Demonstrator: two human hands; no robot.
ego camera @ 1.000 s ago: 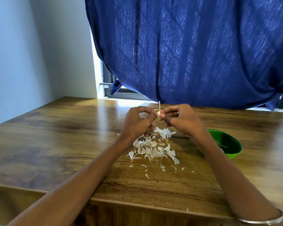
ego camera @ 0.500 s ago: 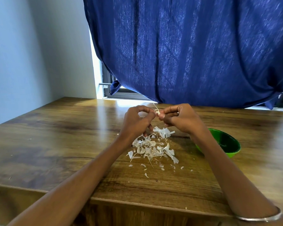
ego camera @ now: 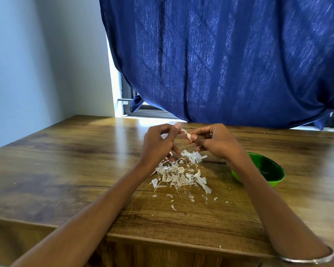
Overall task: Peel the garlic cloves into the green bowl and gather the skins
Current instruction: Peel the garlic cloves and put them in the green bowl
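Observation:
My right hand (ego camera: 216, 141) pinches a small pale garlic clove (ego camera: 189, 136) above the wooden table (ego camera: 66, 170). My left hand (ego camera: 158, 143) pinches a strip of skin (ego camera: 183, 130) that still hangs from the clove's top. Below both hands lies a loose heap of white garlic skins (ego camera: 179, 175), with a few flakes scattered toward me. The green bowl (ego camera: 274, 174) stands on the table to the right, partly hidden behind my right forearm; what it holds is not visible.
A dark blue curtain (ego camera: 220, 64) hangs behind the table's far edge, with a window frame (ego camera: 127, 105) showing at its left. A grey wall (ego camera: 37, 64) bounds the left side. The table's near edge (ego camera: 162, 239) runs below my forearms.
My hands have drawn slightly apart, and the skin strip that stood up from the clove is now stretched sideways between my left fingertips and the clove.

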